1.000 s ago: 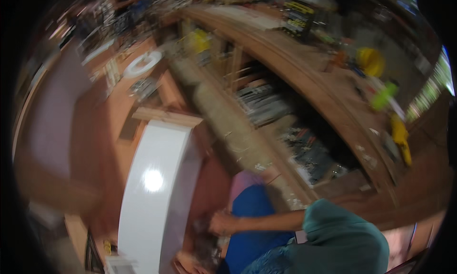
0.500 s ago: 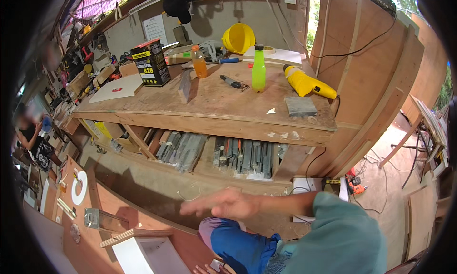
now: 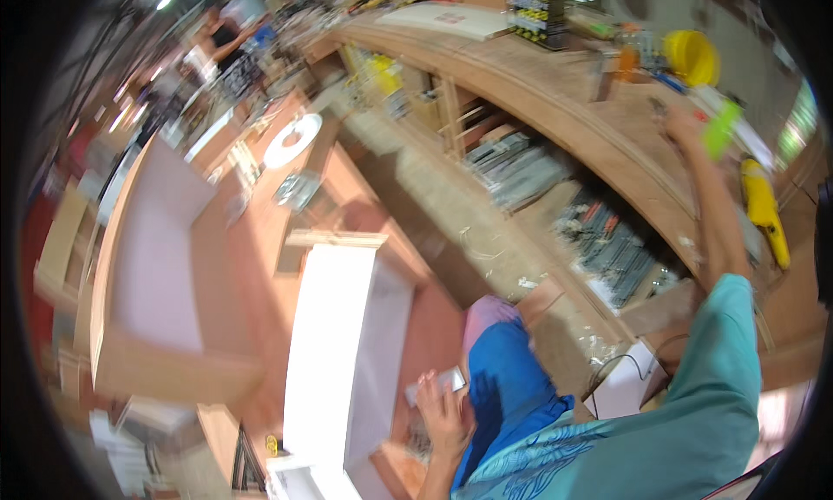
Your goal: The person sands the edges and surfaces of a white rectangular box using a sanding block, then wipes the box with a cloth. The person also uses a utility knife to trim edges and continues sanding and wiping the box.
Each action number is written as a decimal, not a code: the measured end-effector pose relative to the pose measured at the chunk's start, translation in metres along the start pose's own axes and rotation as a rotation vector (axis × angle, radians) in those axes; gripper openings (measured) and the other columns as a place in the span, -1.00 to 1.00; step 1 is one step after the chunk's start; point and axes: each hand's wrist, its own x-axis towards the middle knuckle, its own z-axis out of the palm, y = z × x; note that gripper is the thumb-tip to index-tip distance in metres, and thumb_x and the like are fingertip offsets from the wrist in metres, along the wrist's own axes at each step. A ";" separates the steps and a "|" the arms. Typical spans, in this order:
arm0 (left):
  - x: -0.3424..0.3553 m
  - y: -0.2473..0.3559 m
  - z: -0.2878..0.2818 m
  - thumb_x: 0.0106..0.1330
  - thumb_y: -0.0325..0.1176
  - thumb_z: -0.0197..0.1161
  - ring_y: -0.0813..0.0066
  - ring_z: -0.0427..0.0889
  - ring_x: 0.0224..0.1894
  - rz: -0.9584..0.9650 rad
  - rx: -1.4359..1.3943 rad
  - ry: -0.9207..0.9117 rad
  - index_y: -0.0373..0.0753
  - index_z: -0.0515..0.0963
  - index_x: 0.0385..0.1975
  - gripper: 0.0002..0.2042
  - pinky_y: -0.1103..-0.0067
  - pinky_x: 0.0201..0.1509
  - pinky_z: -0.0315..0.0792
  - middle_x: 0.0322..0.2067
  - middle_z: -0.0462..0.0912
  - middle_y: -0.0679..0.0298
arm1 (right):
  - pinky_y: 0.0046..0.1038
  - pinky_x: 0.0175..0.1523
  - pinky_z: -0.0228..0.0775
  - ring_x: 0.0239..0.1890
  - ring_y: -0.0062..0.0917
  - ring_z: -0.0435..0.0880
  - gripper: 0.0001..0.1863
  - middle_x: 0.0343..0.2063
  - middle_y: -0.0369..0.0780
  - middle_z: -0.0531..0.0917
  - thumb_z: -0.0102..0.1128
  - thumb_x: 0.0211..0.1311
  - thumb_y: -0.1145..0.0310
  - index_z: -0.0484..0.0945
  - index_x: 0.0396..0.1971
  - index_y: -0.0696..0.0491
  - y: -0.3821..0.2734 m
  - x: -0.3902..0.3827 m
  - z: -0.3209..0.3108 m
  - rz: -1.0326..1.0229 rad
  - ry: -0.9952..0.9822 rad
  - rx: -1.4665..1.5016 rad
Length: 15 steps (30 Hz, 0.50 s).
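My right arm stretches across to the wooden workbench, and my right hand point(image 3: 681, 125) is at its top, between an orange bottle point(image 3: 628, 63) and a tilted-looking green bottle point(image 3: 721, 130). A small dark grey tool point(image 3: 658, 108) shows at its fingertips; blur hides whether the fingers grip it. Beside my blue-clad leg, my left hand point(image 3: 444, 416) is low over the reddish-brown board, fingers stretched and apart. A small whitish flat piece point(image 3: 453, 379) lies by its fingertips. Next to this hand stands an open white box-like panel piece point(image 3: 325, 352).
A yellow power tool point(image 3: 764, 209), a yellow helmet point(image 3: 691, 59) and a black can point(image 3: 536, 18) are on the bench. Under it are stacked grey strips point(image 3: 612, 248). At left are a large open wooden box point(image 3: 165, 266) and a white ring point(image 3: 292, 141). Another person point(image 3: 230, 49) stands far back.
My view has swung to the left and tilted. My right hand has gone from above my lap out to the bench top. My left hand now shows more fully, beside the white piece.
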 end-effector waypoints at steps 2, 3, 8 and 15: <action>0.007 0.020 0.022 0.27 -0.51 0.28 -0.36 0.31 0.36 0.075 -0.137 0.086 -0.41 0.31 0.28 -0.44 -0.12 0.36 0.23 0.32 0.30 -0.29 | -0.05 -0.06 0.52 -0.12 -0.05 0.71 -0.57 -0.18 0.05 0.71 0.08 0.41 0.02 0.60 -0.04 0.08 0.138 0.042 -0.046 -0.046 0.221 -0.277; 0.008 0.021 0.013 0.26 -0.50 0.31 -0.35 0.37 0.32 0.070 -0.105 0.130 -0.42 0.35 0.23 -0.48 -0.08 0.32 0.30 0.29 0.34 -0.28 | -0.12 -0.10 0.51 -0.16 -0.13 0.69 -0.57 -0.20 0.00 0.71 0.07 0.42 0.03 0.60 -0.03 0.10 0.118 0.043 -0.036 -0.066 0.275 -0.188; 0.018 0.018 -0.022 0.30 -0.49 0.32 -0.07 0.63 0.03 0.000 -0.086 0.218 -0.43 0.41 0.23 -0.51 0.27 0.04 0.55 0.12 0.52 -0.15 | -0.46 -0.27 0.45 -0.37 -0.57 0.57 -0.53 -0.32 -0.21 0.67 0.05 0.50 0.06 0.57 0.02 0.21 -0.053 -0.102 -0.057 -0.306 0.323 0.999; 0.109 0.043 -0.032 0.48 -0.32 0.22 0.45 0.66 -0.10 -0.377 -1.013 0.173 -0.41 0.40 0.31 -0.53 0.63 -0.21 0.54 0.05 0.60 0.04 | -0.60 -0.13 0.53 -0.22 -0.65 0.63 -0.56 -0.10 -0.22 0.68 0.06 0.52 0.36 0.40 0.30 0.21 -0.223 -0.427 -0.067 -0.256 -0.991 1.885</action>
